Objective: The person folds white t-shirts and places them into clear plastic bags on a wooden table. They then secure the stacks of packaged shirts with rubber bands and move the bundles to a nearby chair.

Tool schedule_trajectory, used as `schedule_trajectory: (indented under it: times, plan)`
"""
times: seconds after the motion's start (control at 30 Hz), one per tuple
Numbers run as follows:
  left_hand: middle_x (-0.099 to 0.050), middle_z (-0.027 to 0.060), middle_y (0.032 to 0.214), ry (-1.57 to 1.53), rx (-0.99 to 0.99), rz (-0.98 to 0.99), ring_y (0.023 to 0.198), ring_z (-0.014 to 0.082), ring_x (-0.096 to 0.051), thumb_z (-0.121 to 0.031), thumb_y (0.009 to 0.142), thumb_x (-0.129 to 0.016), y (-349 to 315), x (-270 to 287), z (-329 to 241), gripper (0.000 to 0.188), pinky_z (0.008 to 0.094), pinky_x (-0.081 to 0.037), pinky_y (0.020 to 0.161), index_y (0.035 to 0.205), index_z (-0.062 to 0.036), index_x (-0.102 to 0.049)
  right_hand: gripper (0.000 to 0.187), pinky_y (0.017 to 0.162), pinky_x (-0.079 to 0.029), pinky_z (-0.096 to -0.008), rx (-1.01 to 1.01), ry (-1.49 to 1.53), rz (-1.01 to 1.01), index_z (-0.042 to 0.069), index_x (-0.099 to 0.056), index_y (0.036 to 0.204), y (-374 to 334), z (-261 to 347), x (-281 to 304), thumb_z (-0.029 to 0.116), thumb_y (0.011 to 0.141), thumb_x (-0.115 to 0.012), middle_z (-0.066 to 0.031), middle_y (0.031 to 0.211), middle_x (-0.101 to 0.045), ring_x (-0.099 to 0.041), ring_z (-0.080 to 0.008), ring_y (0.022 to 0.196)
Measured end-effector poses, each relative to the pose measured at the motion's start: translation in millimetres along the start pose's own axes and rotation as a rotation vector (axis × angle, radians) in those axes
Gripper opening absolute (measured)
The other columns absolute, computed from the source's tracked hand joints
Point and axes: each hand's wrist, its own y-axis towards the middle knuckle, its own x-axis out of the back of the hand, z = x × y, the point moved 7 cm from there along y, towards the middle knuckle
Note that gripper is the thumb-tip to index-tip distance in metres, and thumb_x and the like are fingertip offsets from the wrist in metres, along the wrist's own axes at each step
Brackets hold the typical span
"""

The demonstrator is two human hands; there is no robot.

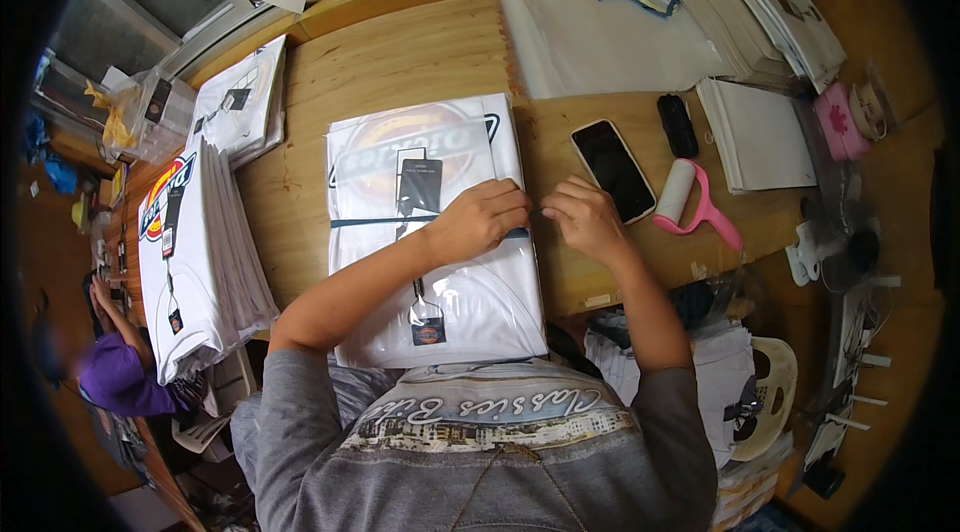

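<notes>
In front of me on the table is a stack of folded white T-shirts [470, 302] in clear plastic, with dark hang tags showing on top. A dark teal fabric strip [375, 223] runs across its middle. My left hand [485, 220] is closed at the stack's right edge, its fingers curled on the strip, whose dark part shows just below them. My right hand [583, 220] is close beside it, just off the stack, its fingers pinched together. Whatever sits between those fingers is too small to make out.
Right of my hands lie a smartphone [614, 170], a black case [678, 127] and a pink-handled lint roller [680, 194]. More white shirts [205, 272] are piled at left. Clear plastic sheets [600, 47] cover the far right. A person in purple [130, 372] sits at far left.
</notes>
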Motion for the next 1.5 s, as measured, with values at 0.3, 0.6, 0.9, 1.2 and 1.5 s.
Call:
schedule_trajectory:
  times: [0.3,0.6,0.9,1.2,1.5]
  plan:
    - [-0.055,0.0127,0.073,-0.929,0.611,-0.598,0.070,0.0184,-0.056,0.008,0.072,-0.054,-48.7,35.2,46.3,0.007,0.0271,-0.045,0.068,0.069,0.0029,-0.049,0.016,0.071,-0.038,-0.0350,-0.350,0.762,-0.093,0.002,-0.053,0.074,-20.8,-41.0,-19.4,0.015,0.081,-0.046,-0.0099,0.087,-0.054,-0.049,-0.0231,0.077]
    - [-0.042,0.0030,0.052,-1.253,0.846,-0.713,0.049,0.0145,-0.044,-0.011,0.082,-0.046,-93.2,40.5,49.4,0.020,0.0345,-0.045,0.066,0.063,-0.0032,-0.047,0.028,0.040,-0.022,-0.0192,-0.406,1.100,-0.324,0.007,-0.040,0.065,14.4,-48.9,-55.4,0.023,0.087,-0.042,0.0030,0.051,-0.029,-0.025,-0.0050,0.042]
    - [-0.052,0.0095,0.056,-0.630,0.530,-0.238,0.049,0.0201,-0.052,0.002,0.070,-0.045,4.0,90.3,-7.9,0.005,0.0266,-0.042,0.051,0.069,0.0012,-0.050,0.026,0.055,-0.043,-0.0409,-0.129,-0.029,0.085,0.001,-0.053,0.078,3.4,-0.1,-54.7,0.026,0.080,-0.049,-0.0179,0.071,-0.057,-0.055,-0.0366,0.064]
    - [-0.056,0.0133,0.061,0.455,0.489,-0.086,0.061,0.0278,-0.056,-0.013,0.068,-0.058,52.7,13.2,57.2,0.013,0.0368,-0.044,0.055,0.070,-0.0010,-0.056,0.042,0.054,-0.044,-0.0436,-0.348,-0.373,0.174,0.000,-0.056,0.056,-4.9,-22.1,-72.1,0.025,0.084,-0.037,-0.0189,0.054,-0.054,-0.053,-0.0373,0.051]
    - [-0.058,0.0147,0.065,-0.417,0.835,-0.009,0.059,0.0265,-0.056,-0.001,0.063,-0.061,-31.3,-36.2,75.6,0.005,0.0298,-0.045,0.057,0.067,0.0013,-0.060,0.037,0.055,-0.044,-0.0436,-0.346,-0.327,0.177,0.001,-0.055,0.055,-3.4,-19.1,-71.2,0.024,0.081,-0.042,-0.0195,0.057,-0.054,-0.055,-0.0361,0.054]
